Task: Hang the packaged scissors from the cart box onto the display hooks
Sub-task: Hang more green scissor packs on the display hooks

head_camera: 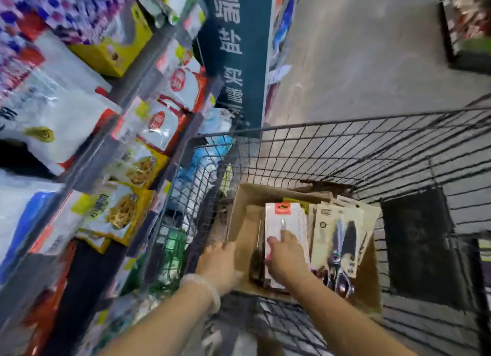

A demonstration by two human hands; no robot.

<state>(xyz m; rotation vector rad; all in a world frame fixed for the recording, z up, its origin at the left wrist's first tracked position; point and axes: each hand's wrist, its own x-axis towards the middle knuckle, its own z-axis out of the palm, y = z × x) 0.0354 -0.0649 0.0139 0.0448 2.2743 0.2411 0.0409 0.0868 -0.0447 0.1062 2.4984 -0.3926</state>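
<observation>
A wire cart holds an open cardboard box at about 6 o'clock of the view, and the packaged scissors lie stacked inside it. The nearest pack of scissors is a white card with a red tab at its top end and a pale blade showing down its middle; at 3 o'clock from it lie beige packs carrying dark-handled scissors, fanned one over another. The right hand rests on the lower part of the white pack, its fingers curled over the card's edge and gripping it, thumb on the left side. The left hand, at 9 o'clock from the right, lies against the box's left wall with its fingers relaxed and holding nothing; a clear bracelet circles its wrist. At 9 to 11 o'clock stand shelves of bagged and boxed food, blurred. A dark green sign with white characters stands at 12 o'clock, beside grey floor.
</observation>
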